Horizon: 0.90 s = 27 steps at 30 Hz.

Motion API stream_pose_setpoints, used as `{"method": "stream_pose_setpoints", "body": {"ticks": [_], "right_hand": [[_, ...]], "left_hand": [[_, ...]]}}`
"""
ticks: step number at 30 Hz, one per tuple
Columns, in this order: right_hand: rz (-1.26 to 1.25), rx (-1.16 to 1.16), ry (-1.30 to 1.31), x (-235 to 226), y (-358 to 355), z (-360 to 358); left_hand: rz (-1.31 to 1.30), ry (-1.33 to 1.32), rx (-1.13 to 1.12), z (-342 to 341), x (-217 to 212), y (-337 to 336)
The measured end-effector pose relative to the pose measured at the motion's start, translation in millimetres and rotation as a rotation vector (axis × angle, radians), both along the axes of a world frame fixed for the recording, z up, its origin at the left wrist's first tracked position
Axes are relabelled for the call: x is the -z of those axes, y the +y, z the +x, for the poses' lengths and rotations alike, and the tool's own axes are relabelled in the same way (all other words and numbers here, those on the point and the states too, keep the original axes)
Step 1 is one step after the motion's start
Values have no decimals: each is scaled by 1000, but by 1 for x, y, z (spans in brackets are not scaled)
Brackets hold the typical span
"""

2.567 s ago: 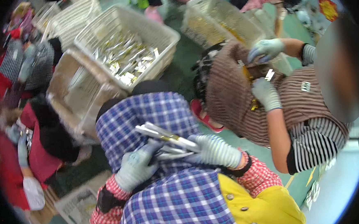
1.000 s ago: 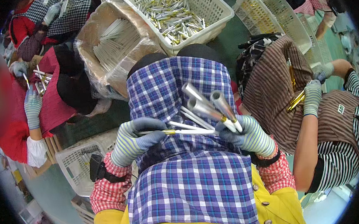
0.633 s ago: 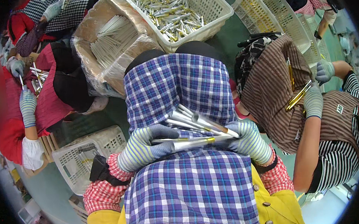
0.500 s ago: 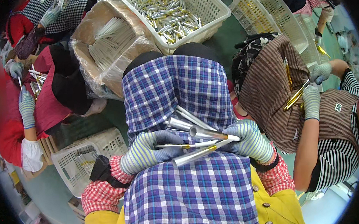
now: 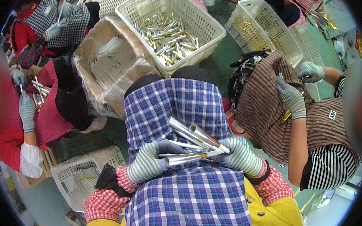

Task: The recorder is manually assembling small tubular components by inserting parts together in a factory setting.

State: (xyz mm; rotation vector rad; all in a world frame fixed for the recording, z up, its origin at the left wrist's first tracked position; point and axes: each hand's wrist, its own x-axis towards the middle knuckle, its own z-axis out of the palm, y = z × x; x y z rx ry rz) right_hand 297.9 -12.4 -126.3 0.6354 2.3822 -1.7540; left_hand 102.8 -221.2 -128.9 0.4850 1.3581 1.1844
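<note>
Over my lap, covered by a blue plaid apron (image 5: 186,199), both gloved hands work close together. My right hand (image 5: 242,157) is closed on the white ends of several silver tubes (image 5: 205,137) that fan out to the left, one with a gold band. Facing it, my left hand (image 5: 148,161) has its fingers curled around the left end of a thin white stick (image 5: 186,145). The mouth of the lowest silver tube (image 5: 181,159) lies at its fingertips; whether they touch it I cannot tell. Striped gloves cover the fingers of both hands.
Ahead stands a white crate (image 5: 173,61) of silver and gold tubes, beside a plastic-lined carton (image 5: 113,61) of white sticks. A smaller white basket (image 5: 81,175) sits at left. Co-workers sit on both sides; another crate (image 5: 263,29) with gold pieces stands at far right.
The view has tilted, so the crates appear lower. The tubes in my right hand have turned, pointing more up and left. The right-hand co-worker's hands have moved apart.
</note>
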Motion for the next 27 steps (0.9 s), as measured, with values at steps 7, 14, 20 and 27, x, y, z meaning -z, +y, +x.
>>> {"method": "stream_pose_setpoints", "body": {"ticks": [7, 14, 20, 27], "right_hand": [[-525, 407, -4, -33, 2, -47], [-504, -367, 65, -8, -1, -76], [-781, -276, -232, -2, 19, -110], [-1129, 359, 92, -21, 2, -120]], "left_hand": [[653, -44, -634, -40, -46, 53], [272, -169, 48, -4, -27, 72], [409, 18, -488, -41, -37, 61], [658, 152, -437, -25, -29, 80]]}}
